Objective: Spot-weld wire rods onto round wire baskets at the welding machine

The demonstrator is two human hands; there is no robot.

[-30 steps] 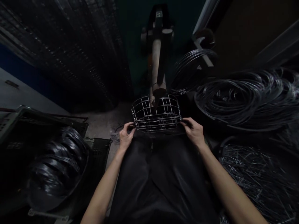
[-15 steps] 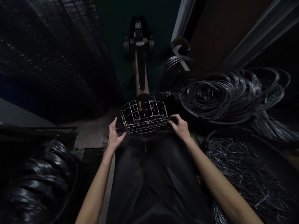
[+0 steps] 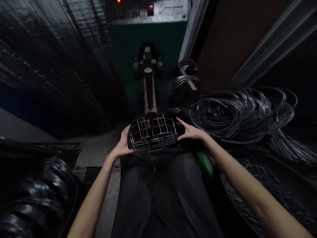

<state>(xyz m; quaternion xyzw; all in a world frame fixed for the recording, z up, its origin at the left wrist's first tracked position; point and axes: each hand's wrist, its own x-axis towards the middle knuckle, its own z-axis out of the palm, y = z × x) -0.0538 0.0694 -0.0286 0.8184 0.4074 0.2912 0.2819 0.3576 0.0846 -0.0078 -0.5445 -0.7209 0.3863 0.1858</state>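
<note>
A round wire basket of thin metal rods sits at the lower end of the machine's metal arm, just above my lap. My left hand grips its left side, thumb low near the front rim and fingers up along the wires. At the right side, my right hand holds the basket between a thumb by the lower rim and fingers spread higher up. The arm's tip reaches down into the basket behind its front wires. Dim light hides the exact contact of the fingertips.
Coiled wire rings lie in a heap to the right, with a smaller wire bundle closer in. Cut wire pieces fill a tub at lower right. More coils are at lower left. Mesh panels stand at upper left.
The view has tilted up, bringing a panel with a red light and red button into sight. My right hand has gone from a pinch to a wider spread; my left fingers are against the basket.
</note>
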